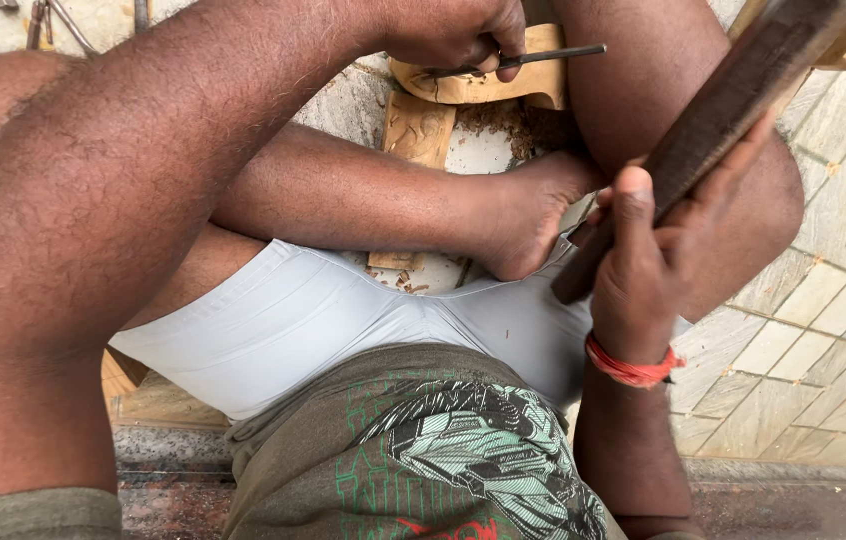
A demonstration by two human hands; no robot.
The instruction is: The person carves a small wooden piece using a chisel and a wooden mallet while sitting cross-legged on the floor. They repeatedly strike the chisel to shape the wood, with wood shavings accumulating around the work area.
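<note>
Head view looks straight down on a person seated cross-legged on a floor of pale stone tiles [823,330] laid in offset rows; a darker polished stone ledge [793,495] runs along the bottom edge; wood shavings [503,120] lie scattered on the floor by the bare foot [523,215].

The workpiece is a pale carved wood block [503,85] with a curved, scooped profile, lying on the floor at top centre, between the knees; a flatter carved wooden panel [421,130] lies touching its lower edge, partly hidden under the shin.

The left hand [453,35] is clenched around a thin dark metal chisel [553,55], which lies almost level across the block; its tip is hidden under the fist. The right hand [653,260] is clamped on the lower end of a dark wooden mallet [733,110], held tilted up to the right, well apart from the chisel; a red thread band [631,368] circles that wrist.

More metal tools [53,20] lie at top left. The olive shirt [443,450] carries a green and white graphic print; the shorts [293,320] are light grey.
</note>
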